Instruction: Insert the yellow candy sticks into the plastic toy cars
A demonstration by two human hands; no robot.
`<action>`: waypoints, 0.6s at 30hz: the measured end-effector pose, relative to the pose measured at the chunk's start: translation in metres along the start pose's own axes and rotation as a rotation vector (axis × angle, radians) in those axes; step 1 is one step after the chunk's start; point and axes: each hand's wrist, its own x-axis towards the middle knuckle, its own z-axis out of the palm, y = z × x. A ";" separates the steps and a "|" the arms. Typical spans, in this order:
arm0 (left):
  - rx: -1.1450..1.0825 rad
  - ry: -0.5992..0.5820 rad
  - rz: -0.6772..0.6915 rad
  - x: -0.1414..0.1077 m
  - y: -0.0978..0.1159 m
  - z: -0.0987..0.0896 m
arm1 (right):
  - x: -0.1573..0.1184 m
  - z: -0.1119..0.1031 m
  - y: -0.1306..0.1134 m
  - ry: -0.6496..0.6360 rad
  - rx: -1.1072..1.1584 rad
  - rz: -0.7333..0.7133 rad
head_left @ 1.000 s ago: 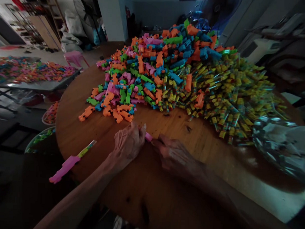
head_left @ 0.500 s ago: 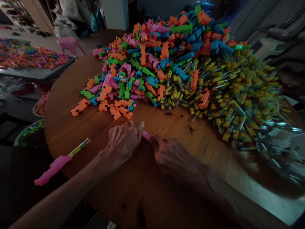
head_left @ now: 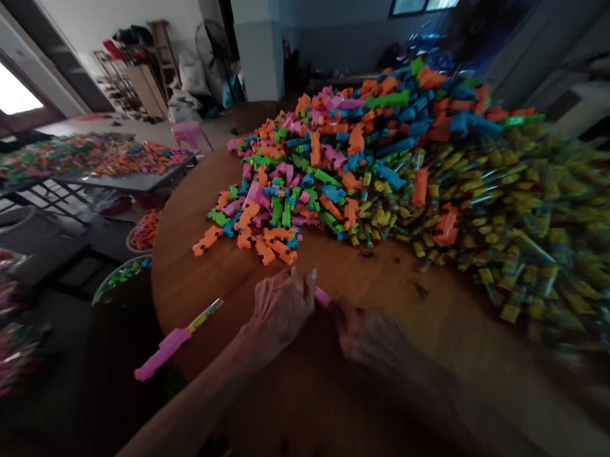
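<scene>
Between my two hands shows a short stretch of a pink plastic toy piece [head_left: 322, 297]; the rest of it is covered by fingers. My left hand [head_left: 284, 301] is closed at its left end, thumb up. From the other side my right hand [head_left: 366, 332], dark and slightly blurred, grips it with fingers curled. Left of my left forearm, a pink toy car [head_left: 166, 352] lies at the table's edge, a clear tube with yellow contents [head_left: 205, 315] sticking out of it.
A heap of orange, pink, green and blue toy cars [head_left: 286, 198] covers the back of the round wooden table [head_left: 182, 217]. Beside it on the right is a pile of yellow-filled clear tubes [head_left: 490, 215]. Left stand tubs [head_left: 120, 275] and another table loaded with toys [head_left: 157, 177].
The view has swung left and up, so everything sits further right and lower. Both hands keep their hold on the pink toy piece, with little other change.
</scene>
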 end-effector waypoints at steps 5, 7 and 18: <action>0.086 0.002 -0.064 -0.007 -0.038 -0.012 | 0.005 -0.013 0.017 0.155 0.397 0.039; 0.094 0.004 -0.106 -0.014 -0.066 -0.018 | 0.014 -0.009 0.025 0.248 0.431 0.093; 0.338 0.316 -0.004 -0.049 -0.200 -0.059 | 0.120 -0.004 0.002 0.409 0.663 0.236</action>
